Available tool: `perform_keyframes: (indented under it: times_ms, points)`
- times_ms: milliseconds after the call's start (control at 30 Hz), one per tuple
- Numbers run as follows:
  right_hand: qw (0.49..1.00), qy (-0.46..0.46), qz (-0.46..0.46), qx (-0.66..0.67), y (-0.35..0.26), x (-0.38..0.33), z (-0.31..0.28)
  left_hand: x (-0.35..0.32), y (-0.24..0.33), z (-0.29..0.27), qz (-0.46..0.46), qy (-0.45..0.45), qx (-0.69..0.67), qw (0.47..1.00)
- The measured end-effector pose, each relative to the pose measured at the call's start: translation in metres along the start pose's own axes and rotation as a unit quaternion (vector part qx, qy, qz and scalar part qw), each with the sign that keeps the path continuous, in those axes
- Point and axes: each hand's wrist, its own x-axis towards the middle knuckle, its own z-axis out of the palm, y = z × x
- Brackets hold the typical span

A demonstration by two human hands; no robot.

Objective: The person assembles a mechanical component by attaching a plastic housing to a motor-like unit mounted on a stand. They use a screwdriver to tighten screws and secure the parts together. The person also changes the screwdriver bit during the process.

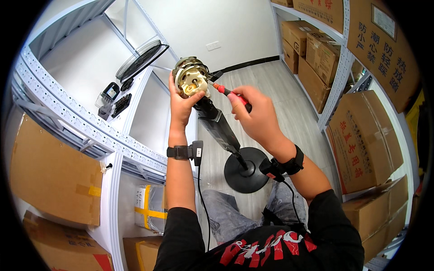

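On your left, a round fan grille (pixel 141 58) lies on the white shelf (pixel 90 67). Your left hand (pixel 181 106) wraps its fingers tightly around the fan motor (pixel 192 80) atop its black stand (pixel 246 169). Your right hand (pixel 257 116) squeezes a red screwdriver (pixel 230 95), its tip touching the motor.

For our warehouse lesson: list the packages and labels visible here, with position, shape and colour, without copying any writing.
Boxes: right shelving, brown cardboard, red print on sides.
Top box: upper right, brown, with a pale rectangular label.
Left boxes: under white shelf, brown, yellow tape.
Wrapped parcel: low left shelf, clear plastic, yellow strapping.
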Motion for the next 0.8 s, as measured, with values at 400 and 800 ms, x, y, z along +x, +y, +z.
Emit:
perform_keyframes:
  times_ms: [400,800]
  points:
    - [0.997,-0.037,-0.028,0.061,0.0,-0.004,0.01,-0.001,0.004,0.005,-0.012,0.016,-0.034,0.999]
    - [0.983,-0.011,-0.162,-0.085,0.004,-0.003,0.008,-0.002,0.005,0.005,-0.008,0.022,-0.035,0.999]
